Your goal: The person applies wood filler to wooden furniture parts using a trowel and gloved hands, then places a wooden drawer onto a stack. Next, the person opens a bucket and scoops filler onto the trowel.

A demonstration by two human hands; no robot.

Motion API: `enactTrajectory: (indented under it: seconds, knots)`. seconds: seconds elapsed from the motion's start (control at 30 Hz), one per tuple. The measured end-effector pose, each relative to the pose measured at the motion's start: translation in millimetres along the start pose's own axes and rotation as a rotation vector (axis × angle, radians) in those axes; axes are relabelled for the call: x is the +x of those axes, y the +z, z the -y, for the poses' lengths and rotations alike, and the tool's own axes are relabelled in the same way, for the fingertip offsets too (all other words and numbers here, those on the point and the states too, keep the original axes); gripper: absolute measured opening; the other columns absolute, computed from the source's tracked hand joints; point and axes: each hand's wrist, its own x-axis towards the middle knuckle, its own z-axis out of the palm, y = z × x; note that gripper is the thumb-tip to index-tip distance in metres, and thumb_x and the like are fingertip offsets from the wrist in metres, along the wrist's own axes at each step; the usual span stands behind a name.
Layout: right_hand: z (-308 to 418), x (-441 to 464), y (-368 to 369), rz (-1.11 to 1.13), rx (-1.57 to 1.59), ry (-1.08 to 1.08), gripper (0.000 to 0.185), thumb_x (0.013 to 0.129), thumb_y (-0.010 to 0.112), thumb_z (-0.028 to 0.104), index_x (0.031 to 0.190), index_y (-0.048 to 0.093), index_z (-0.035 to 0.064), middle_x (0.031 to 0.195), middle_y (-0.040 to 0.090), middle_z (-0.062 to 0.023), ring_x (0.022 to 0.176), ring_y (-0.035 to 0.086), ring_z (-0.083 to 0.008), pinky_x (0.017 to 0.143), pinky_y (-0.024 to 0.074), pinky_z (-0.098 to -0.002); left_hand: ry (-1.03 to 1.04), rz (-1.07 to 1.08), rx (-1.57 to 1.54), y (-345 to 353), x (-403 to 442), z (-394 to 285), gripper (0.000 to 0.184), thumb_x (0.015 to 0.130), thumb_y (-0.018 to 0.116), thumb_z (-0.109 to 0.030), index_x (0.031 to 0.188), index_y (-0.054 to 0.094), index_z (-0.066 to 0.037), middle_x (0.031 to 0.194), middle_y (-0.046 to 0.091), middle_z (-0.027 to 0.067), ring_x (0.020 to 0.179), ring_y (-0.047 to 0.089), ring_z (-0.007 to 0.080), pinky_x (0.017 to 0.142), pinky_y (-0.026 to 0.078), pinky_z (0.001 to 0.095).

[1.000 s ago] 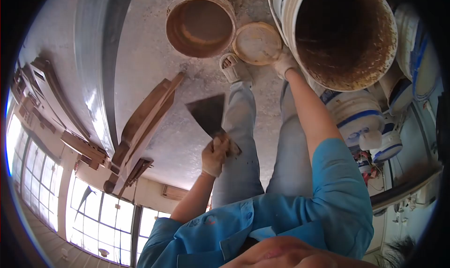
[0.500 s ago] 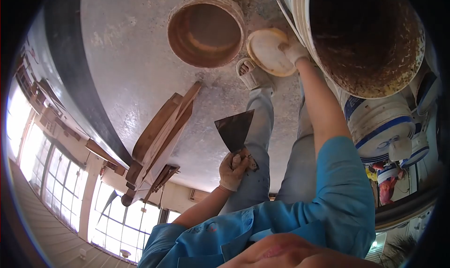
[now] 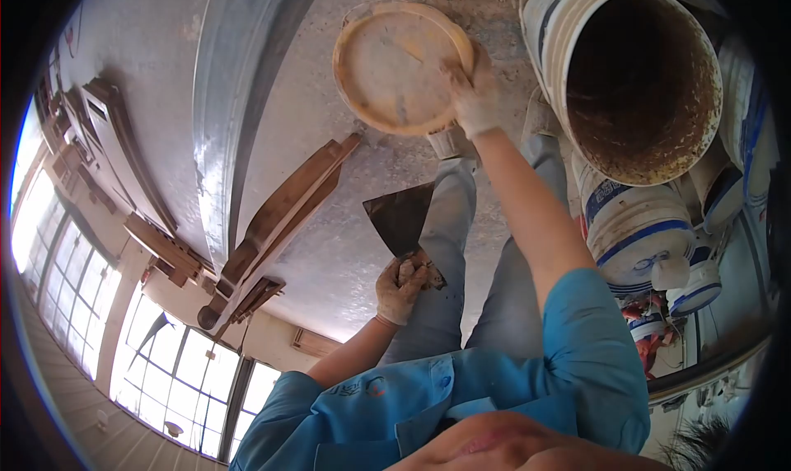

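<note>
My left hand [image 3: 397, 291], in a pale glove, is closed around the handle of a wide putty knife [image 3: 401, 217]. Its dark blade points away from me, beside my left leg. Out in front, my right hand [image 3: 479, 96], also gloved, grips the right edge of a round yellowish lid [image 3: 395, 75] with fingers over its top. The lid lies across where the brown bucket stood, hiding it; whether it rests on the rim or hovers above, I cannot tell. To the right, a large white bucket [image 3: 568, 84] tilts its stained, dark inside toward me.
Further buckets with blue bands [image 3: 647, 240] crowd the right side. Brown wooden pieces [image 3: 284, 207] stand on the left, near a long grey metal-like beam [image 3: 235, 100]. My feet are on the stained concrete floor [image 3: 329, 248]. Windows [image 3: 185, 372] line the lower left.
My right hand has carried the lid leftward from beside my foot to over the brown bucket, now hidden. My view has shifted; the left hand still holds the putty knife.
</note>
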Motion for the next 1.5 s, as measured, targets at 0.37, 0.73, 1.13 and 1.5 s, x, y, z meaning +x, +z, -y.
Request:
enactTrajectory:
  seconds: [0.37, 0.73, 1.13, 1.5]
  knots:
    - [-12.2, -11.5, -26.7, -0.160, -1.067, -0.452, 0.040, 0.082, 0.065, 0.021, 0.117, 0.055, 0.0050, 0.124, 0.054, -0.0125, 0.092, 0.054, -0.0241, 0.076, 0.0483, -0.0362, 0.076, 0.033, -0.259, 3.5, 28.4, -15.6, 0.027, 0.084, 0.068, -0.010, 0.109, 0.061, -0.001, 0.088, 0.063, 0.0045, 0.066, 0.054, 0.0107, 0.060, 0.044, 0.0204]
    - [151.3, -135.7, -154.1, 0.679, 0.423, 0.701, 0.048, 0.091, 0.053, 0.008, 0.138, 0.044, 0.0049, 0.092, 0.065, -0.0085, 0.057, 0.055, -0.0114, 0.050, 0.0479, -0.0239, 0.065, 0.254, -0.322, 98.9, 8.5, -124.4, 0.011, 0.088, 0.057, -0.008, 0.098, 0.058, -0.003, 0.093, 0.061, 0.0077, 0.071, 0.055, 0.0139, 0.064, 0.042, 0.0234]
    - [57.0, 114.6, -267.3, -0.189, -0.921, 0.425, 0.031, 0.087, 0.046, 0.016, 0.109, 0.064, 0.0024, 0.102, 0.067, -0.0217, 0.097, 0.065, -0.0353, 0.080, 0.0530, -0.0446, -0.199, 0.143, 0.029, 140.6, -3.5, -112.0, 0.013, 0.090, 0.062, -0.016, 0.092, 0.060, -0.004, 0.091, 0.061, 0.0059, 0.063, 0.055, 0.0135, 0.060, 0.044, 0.0229]
    - [-66.7, 177.2, -287.4, -0.346, -1.035, 0.765, 0.037, 0.087, 0.048, 0.018, 0.121, 0.060, 0.0071, 0.113, 0.065, -0.0162, 0.103, 0.064, -0.0330, 0.082, 0.0526, -0.0446, -0.173, 0.106, 0.050, 121.2, 17.4, -39.1, 0.015, 0.088, 0.064, -0.016, 0.095, 0.059, -0.003, 0.085, 0.061, 0.0076, 0.061, 0.054, 0.0140, 0.056, 0.044, 0.0244]
